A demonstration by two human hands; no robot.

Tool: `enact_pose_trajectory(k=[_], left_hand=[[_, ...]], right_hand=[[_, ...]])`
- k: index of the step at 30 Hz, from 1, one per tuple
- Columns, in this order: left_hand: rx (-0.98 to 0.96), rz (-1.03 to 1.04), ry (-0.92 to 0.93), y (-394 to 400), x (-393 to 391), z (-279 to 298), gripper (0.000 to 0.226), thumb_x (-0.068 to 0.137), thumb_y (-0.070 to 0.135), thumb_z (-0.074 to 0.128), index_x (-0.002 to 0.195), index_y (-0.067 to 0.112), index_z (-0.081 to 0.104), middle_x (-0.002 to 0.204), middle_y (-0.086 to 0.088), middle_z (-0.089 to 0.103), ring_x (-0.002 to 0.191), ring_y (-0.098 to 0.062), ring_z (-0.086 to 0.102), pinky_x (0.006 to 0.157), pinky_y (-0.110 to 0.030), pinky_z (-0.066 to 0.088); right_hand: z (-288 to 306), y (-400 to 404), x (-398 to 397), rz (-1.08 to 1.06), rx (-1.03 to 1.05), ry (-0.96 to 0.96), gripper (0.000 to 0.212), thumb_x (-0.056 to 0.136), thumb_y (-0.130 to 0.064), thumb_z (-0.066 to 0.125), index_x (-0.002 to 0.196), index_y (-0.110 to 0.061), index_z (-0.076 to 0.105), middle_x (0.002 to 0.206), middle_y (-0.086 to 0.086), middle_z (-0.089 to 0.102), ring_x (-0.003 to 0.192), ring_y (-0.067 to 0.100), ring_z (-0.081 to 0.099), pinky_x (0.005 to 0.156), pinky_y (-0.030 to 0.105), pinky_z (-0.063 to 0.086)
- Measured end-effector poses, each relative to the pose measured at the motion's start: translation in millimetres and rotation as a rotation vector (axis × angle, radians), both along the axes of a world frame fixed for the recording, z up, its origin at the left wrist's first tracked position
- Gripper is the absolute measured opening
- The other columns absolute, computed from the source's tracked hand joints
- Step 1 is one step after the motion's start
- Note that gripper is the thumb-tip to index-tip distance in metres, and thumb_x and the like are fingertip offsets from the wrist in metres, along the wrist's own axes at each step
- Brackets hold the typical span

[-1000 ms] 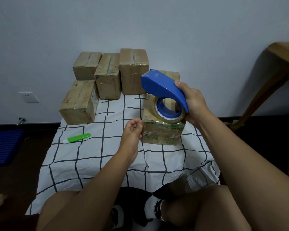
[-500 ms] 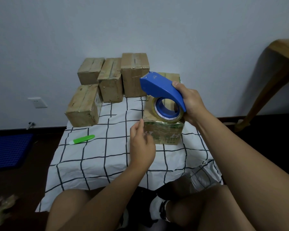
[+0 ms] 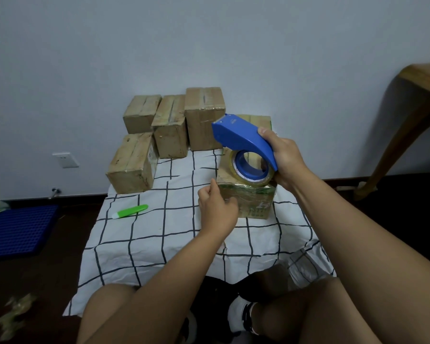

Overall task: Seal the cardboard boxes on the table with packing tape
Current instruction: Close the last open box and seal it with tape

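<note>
Right hand (image 3: 284,161) gripping blue tape dispenser (image 3: 243,140), fingers wrapping its handle, tape roll (image 3: 252,170) hovering over near box (image 3: 246,197) at table's right side. Left hand (image 3: 217,209) touching that box's near top edge, fingers loosely curling; whether pinching tape end, cannot tell. Likely step: anchoring tape. Advice: pressing tape end flat, holding box steady, pulling dispenser straight along seam.

Count: five boxes, four (image 3: 170,125) sitting at far left; one dispenser; one green cutter (image 3: 129,211) lying on checked cloth (image 3: 159,244).
</note>
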State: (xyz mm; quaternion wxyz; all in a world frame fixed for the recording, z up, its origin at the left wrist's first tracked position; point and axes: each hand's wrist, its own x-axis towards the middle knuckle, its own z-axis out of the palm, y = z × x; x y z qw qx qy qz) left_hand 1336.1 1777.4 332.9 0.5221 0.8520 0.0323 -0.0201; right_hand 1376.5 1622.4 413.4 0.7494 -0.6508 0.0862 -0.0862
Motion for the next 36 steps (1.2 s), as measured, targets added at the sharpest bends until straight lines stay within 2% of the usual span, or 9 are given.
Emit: enact_pose_trajectory(k=[4, 8, 11, 18, 24, 26, 30, 33, 36], left_hand=[[-0.048, -0.057, 0.115, 8.7, 4.6, -2.8, 0.037, 0.088, 0.027, 0.055, 0.125, 0.022, 0.051, 0.124, -0.004, 0.034, 0.115, -0.023, 0.049, 0.103, -0.037, 0.043], [0.135, 0.009, -0.287, 1.6, -11.1, -4.4, 0.072, 0.086, 0.028, 0.058, 0.150, 0.018, 0.025, 0.130, 0.004, 0.029, 0.108, -0.012, 0.045, 0.086, -0.029, 0.047], [0.276, -0.006, -0.471, 2.5, -17.5, -7.2, 0.065, 0.087, 0.022, 0.057, 0.148, 0.022, 0.034, 0.122, 0.001, 0.039, 0.092, -0.011, 0.049, 0.068, -0.025, 0.047], [0.665, -0.111, -0.516, 18.0, -8.5, -3.8, 0.060, 0.089, 0.020, 0.056, 0.147, 0.014, 0.039, 0.121, -0.013, 0.050, 0.078, -0.027, 0.056, 0.057, -0.030, 0.037], [0.717, -0.115, -0.585, 13.4, -8.0, 0.9, 0.051, 0.084, 0.018, 0.058, 0.134, 0.016, 0.051, 0.102, -0.015, 0.047, 0.060, -0.022, 0.037, 0.050, -0.029, 0.030], [0.766, -0.093, -0.616, 11.9, -6.8, 4.8, 0.047, 0.080, 0.020, 0.060, 0.126, 0.014, 0.056, 0.103, -0.016, 0.051, 0.065, -0.023, 0.040, 0.054, -0.031, 0.034], [0.811, -0.168, -0.750, 11.0, -0.7, 7.7, 0.035, 0.081, 0.019, 0.062, 0.114, 0.008, 0.061, 0.124, -0.012, 0.056, 0.106, -0.026, 0.056, 0.076, -0.034, 0.046], [0.831, -0.220, -0.764, 14.5, 4.5, 15.6, 0.026, 0.082, 0.022, 0.068, 0.103, 0.008, 0.063, 0.109, -0.005, 0.061, 0.089, -0.023, 0.059, 0.059, -0.030, 0.039], [0.872, -0.271, -0.709, 20.6, 8.2, 20.6, 0.026, 0.085, 0.030, 0.066, 0.105, 0.012, 0.062, 0.111, -0.002, 0.061, 0.092, -0.024, 0.056, 0.061, -0.033, 0.041]], right_hand=[[-0.2, -0.9, -1.3, 0.002, 0.000, 0.011, 0.030, 0.090, -0.043, 0.067, 0.081, -0.015, 0.072, 0.056, -0.001, 0.060, 0.046, 0.015, 0.053, 0.047, 0.026, 0.043], [-0.6, -2.4, -4.0, -0.003, 0.038, 0.014, 0.029, 0.091, -0.041, 0.067, 0.081, -0.014, 0.070, 0.055, -0.001, 0.058, 0.045, 0.015, 0.052, 0.045, 0.025, 0.043], [-2.0, -3.3, -3.7, -0.008, 0.065, 0.013, 0.029, 0.091, -0.040, 0.066, 0.079, -0.014, 0.069, 0.053, -0.001, 0.056, 0.043, 0.015, 0.051, 0.045, 0.025, 0.041], [-4.0, -2.7, -1.1, -0.005, 0.055, 0.007, 0.028, 0.092, -0.040, 0.065, 0.082, -0.015, 0.070, 0.058, -0.002, 0.060, 0.048, 0.014, 0.054, 0.047, 0.025, 0.044], [-6.3, -3.3, -1.7, -0.029, 0.075, 0.006, 0.027, 0.093, -0.038, 0.065, 0.082, -0.013, 0.069, 0.057, -0.002, 0.058, 0.046, 0.013, 0.051, 0.046, 0.025, 0.042], [-6.3, -3.7, -2.0, -0.037, 0.077, 0.006, 0.027, 0.093, -0.039, 0.065, 0.082, -0.014, 0.069, 0.058, -0.001, 0.057, 0.047, 0.014, 0.051, 0.047, 0.025, 0.041], [-7.5, -3.6, -2.7, -0.061, 0.072, 0.002, 0.028, 0.093, -0.040, 0.065, 0.085, -0.014, 0.070, 0.059, -0.003, 0.060, 0.049, 0.012, 0.053, 0.048, 0.025, 0.043], [-10.0, -0.9, -4.5, -0.134, 0.096, -0.016, 0.030, 0.092, -0.040, 0.066, 0.082, -0.012, 0.070, 0.062, -0.001, 0.061, 0.055, 0.014, 0.055, 0.054, 0.026, 0.045], [-8.0, -3.4, -10.3, -0.257, 0.095, -0.020, 0.036, 0.089, -0.043, 0.069, 0.075, -0.010, 0.064, 0.066, 0.005, 0.056, 0.065, 0.021, 0.051, 0.064, 0.035, 0.042]])
